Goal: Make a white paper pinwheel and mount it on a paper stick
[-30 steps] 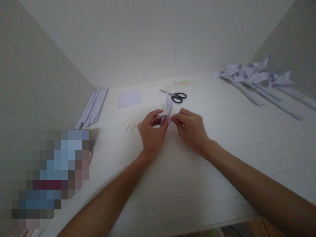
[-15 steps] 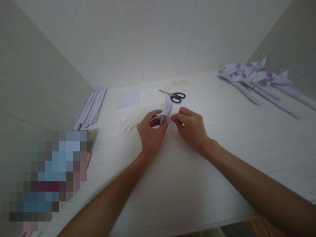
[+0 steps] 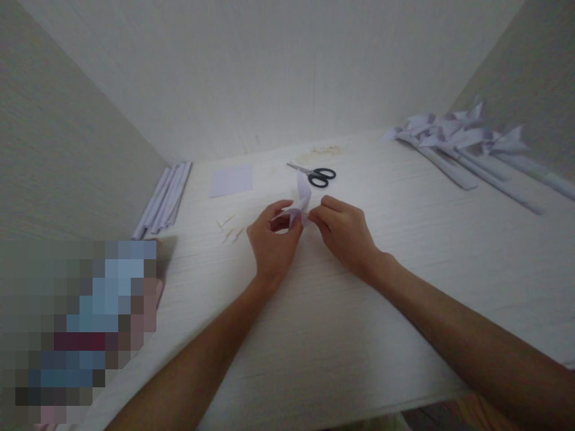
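A white paper pinwheel [image 3: 304,187] with curled blades is held above the table, pinched at its middle between the thumb and fingers of my left hand [image 3: 275,242]. From the right, my right hand [image 3: 344,230] pinches a short toothpick [image 3: 305,214], its pale tip pointing at the pinwheel's centre. Whether the tip has gone through the paper is too small to tell. Black-handled scissors [image 3: 321,175] lie just beyond the pinwheel. Left of my left hand are several loose toothpick pieces [image 3: 230,230].
A square paper sheet [image 3: 231,181] lies at the back left, near several rolled paper tubes [image 3: 168,194]. Finished pinwheels on paper sticks [image 3: 449,134] are heaped at the back right. Small pale bits [image 3: 326,151] lie by the wall. A blurred-out area [image 3: 90,317] covers the lower left.
Both hands keep their hold on the pinwheel and the toothpick, with barely any movement. The whole view has shifted very slightly.
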Tool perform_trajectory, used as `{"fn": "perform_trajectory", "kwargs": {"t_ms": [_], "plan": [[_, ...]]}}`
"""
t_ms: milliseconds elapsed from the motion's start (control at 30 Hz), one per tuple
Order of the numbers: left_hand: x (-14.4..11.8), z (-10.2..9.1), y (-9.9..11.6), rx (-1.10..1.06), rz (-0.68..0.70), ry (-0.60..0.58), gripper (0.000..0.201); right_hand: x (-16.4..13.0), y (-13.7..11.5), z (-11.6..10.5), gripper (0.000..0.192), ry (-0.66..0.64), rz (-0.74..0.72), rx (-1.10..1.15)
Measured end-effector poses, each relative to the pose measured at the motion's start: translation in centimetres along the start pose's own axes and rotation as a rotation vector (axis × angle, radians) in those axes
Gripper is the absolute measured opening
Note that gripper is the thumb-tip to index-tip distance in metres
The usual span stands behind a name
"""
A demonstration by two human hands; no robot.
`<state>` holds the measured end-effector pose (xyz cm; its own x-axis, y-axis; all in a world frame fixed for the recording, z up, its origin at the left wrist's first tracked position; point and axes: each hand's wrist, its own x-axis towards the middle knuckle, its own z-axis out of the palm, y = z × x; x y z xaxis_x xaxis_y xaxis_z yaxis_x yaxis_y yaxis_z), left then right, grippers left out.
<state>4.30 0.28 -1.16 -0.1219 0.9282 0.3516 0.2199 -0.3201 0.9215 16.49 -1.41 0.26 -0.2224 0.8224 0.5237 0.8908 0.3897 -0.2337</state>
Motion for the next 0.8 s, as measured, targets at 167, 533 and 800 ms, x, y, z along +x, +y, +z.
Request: {"fn": "perform_trajectory", "kwargs": {"t_ms": [167, 533, 800], "plan": [[0.1, 0.0, -0.1, -0.011, 0.004, 0.012, 0.026, -0.1, -0.2, -0.1, 0.023, -0.038, 0.021, -0.011], [0.2, 0.0, 0.0, -0.044, -0.029, 0.021, 0.026, 0.1, 0.5, 0.3, 0.024, 0.013, 0.123, 0.268], [0.5, 0.1, 0.0, -0.09, -0.086, 0.025, 0.026, 0.1, 0.9, 0.6, 0.027, 0.102, 0.262, 0.566]]}}
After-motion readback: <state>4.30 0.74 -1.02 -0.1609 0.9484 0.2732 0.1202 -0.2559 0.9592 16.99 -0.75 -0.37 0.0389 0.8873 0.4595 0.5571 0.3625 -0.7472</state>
